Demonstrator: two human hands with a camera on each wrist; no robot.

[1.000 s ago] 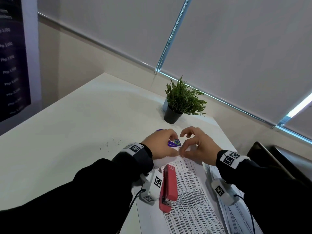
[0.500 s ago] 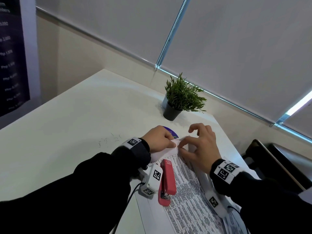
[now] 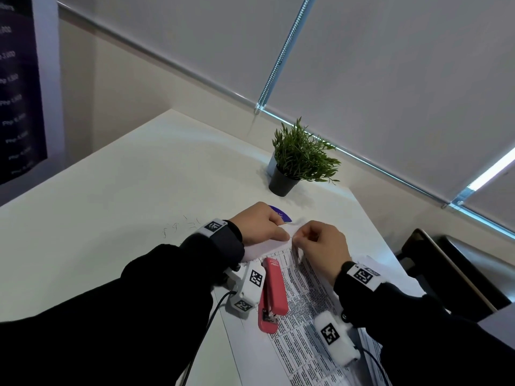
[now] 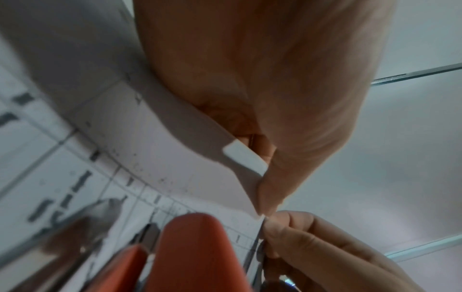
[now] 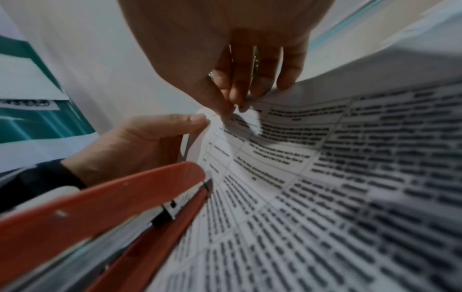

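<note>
– Where's the paperwork from where you stand?

– The printed sheets (image 3: 301, 310) lie on the white table (image 3: 125, 204), running from 5 o'clock up to their far corner at 12. Both hands meet at that corner.

– Gripping it?

– The left hand (image 3: 259, 225) pinches the corner. The head view shows only knuckles; the left wrist camera shows the thumb on top, fingers underneath, and the top sheet curled up off the stack.

– And the other?

– The right hand (image 3: 320, 246) comes in from 3 o'clock, fingers curled, thumb and forefinger nipped together on the same corner. The right wrist view shows those tips pressed down onto the printed table there. Whether something small sits between them, I cannot tell. That view also catches a ring (image 5: 210, 75), hidden from above.

– Anything else around?

– A red stapler (image 3: 274, 293) lies on the sheets at 9 o'clock of their middle, nose towards the hands. A purple card (image 3: 280, 215) peeks out at 12 from under the left fingers. Bent loose staples (image 3: 181, 225) lie scattered at 9 o'clock of the left wrist. A potted plant (image 3: 301, 157) stands beyond at 12.
</note>
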